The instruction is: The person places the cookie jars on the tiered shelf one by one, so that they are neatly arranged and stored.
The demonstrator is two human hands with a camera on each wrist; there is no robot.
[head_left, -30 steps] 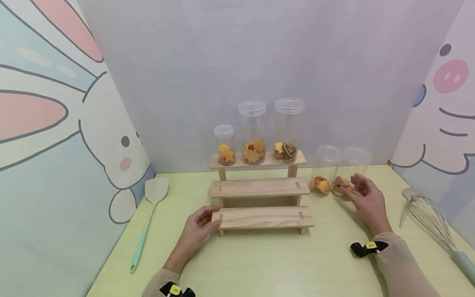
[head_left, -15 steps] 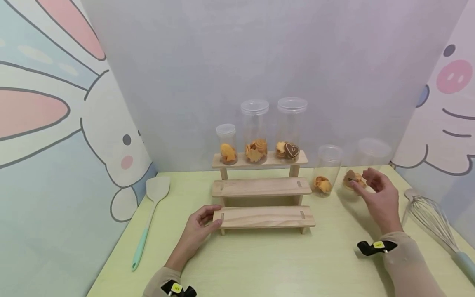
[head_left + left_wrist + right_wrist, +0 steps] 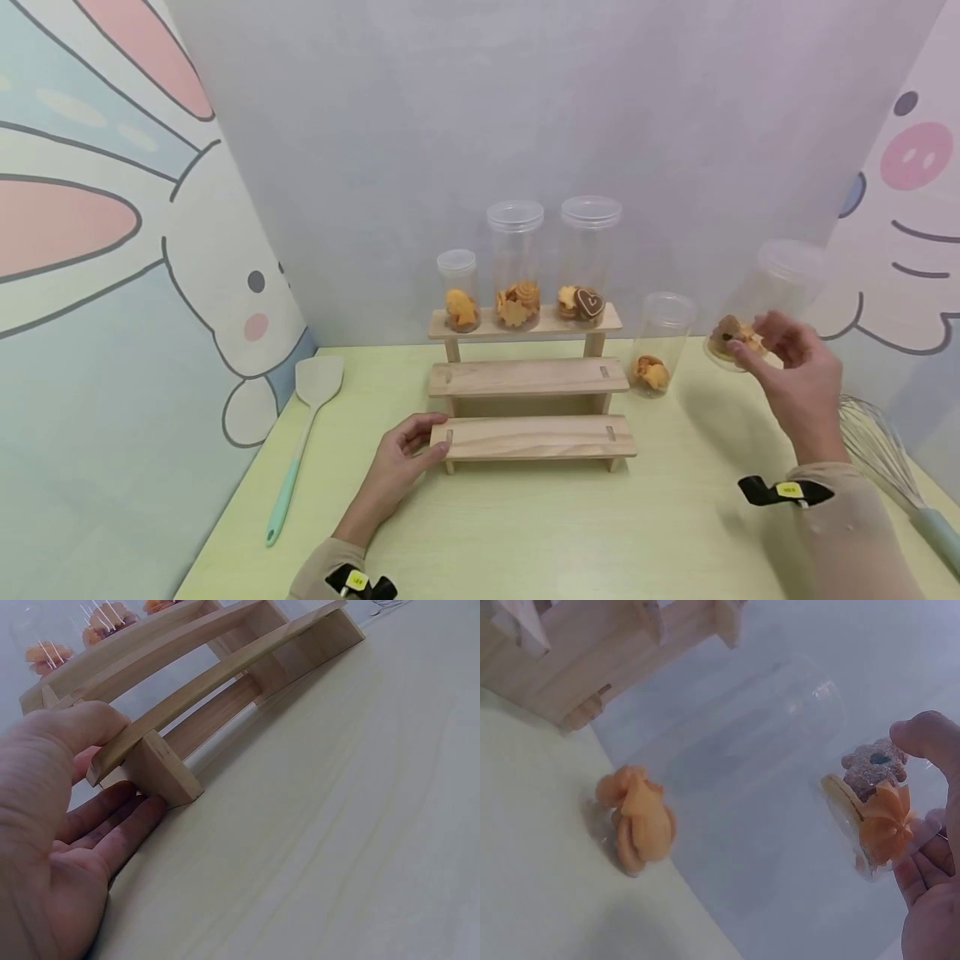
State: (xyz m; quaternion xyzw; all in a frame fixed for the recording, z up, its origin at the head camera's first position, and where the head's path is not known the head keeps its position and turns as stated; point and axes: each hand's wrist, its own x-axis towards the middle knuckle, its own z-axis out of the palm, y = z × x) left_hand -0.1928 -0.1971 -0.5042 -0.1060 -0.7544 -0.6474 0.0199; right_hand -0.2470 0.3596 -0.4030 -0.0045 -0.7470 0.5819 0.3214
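My right hand [image 3: 806,392] grips a clear lidded jar [image 3: 787,275] low on its side, thumb on one side and fingers on the other. The jar is off the table and tilted, with several cookies [image 3: 885,825] at its bottom. My left hand [image 3: 401,458] holds the left end of the lowest step of a three-tier wooden display stand [image 3: 528,379]. In the left wrist view its thumb lies over the board and its other fingers reach beneath, by the leg. Another cookie jar [image 3: 663,342] stands on the table right of the stand.
On the stand's top step are a small jar [image 3: 459,287] and two tall jars, the middle one [image 3: 516,258] and the right one [image 3: 589,258], all with cookies. A spatula [image 3: 303,442] lies at left, a whisk [image 3: 885,450] at right behind my right forearm.
My right hand has lifted the jar off the table and carried it right, away from the other jar beside the stand. The left hand has stayed on the stand.
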